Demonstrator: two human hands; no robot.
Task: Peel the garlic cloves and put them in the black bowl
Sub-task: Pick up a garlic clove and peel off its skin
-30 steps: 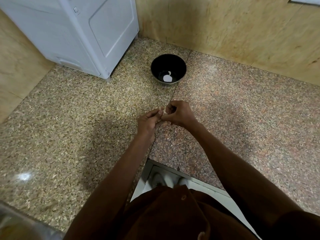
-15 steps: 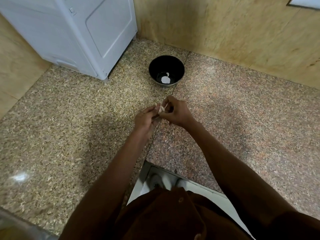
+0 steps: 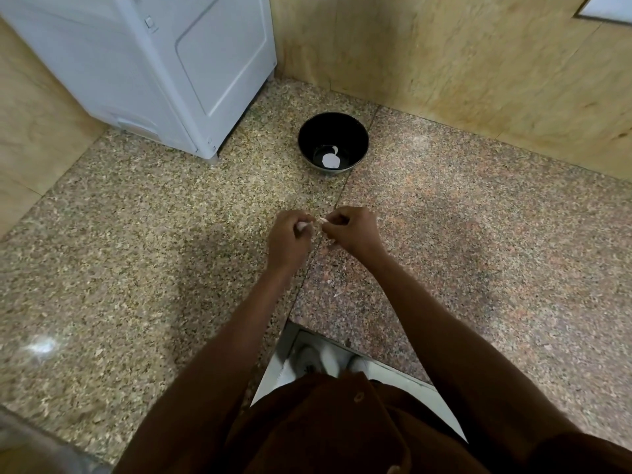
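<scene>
1. Garlic clove (image 3: pixel 302 226), pale and partly hidden, pinched in the curled fingers of the left hand (image 3: pixel 289 236); held above the bench (image 3: pixel 136 234), just short of the seam between the two stone slabs.
2. Scrap of skin (image 3: pixel 323 220), thin and whitish, nipped between thumb and fingertip of the right hand (image 3: pixel 352 230); narrow gap between the two hands, not touching.
3. Both grips clenched on something: left on the clove, right on the peel.
4. Black bowl (image 3: pixel 333 126) further along the bench, well apart from the hands, near the corner of the wall; one pale peeled piece already lying in its bottom.
5. Step in hand, as judged: stripping the skin. Best done by holding the clove firm without crushing, pulling the peel away along its length, then turning the clove to find the next loose edge.
6. Risk, as judged: thin skin tearing short and leaving flakes stuck to the clove; worth checking all round before the drop into the bowl.
7. Pose: both forearms stretched forward and converging, wrists slightly bent, knuckles up, fingers tucked under.
</scene>
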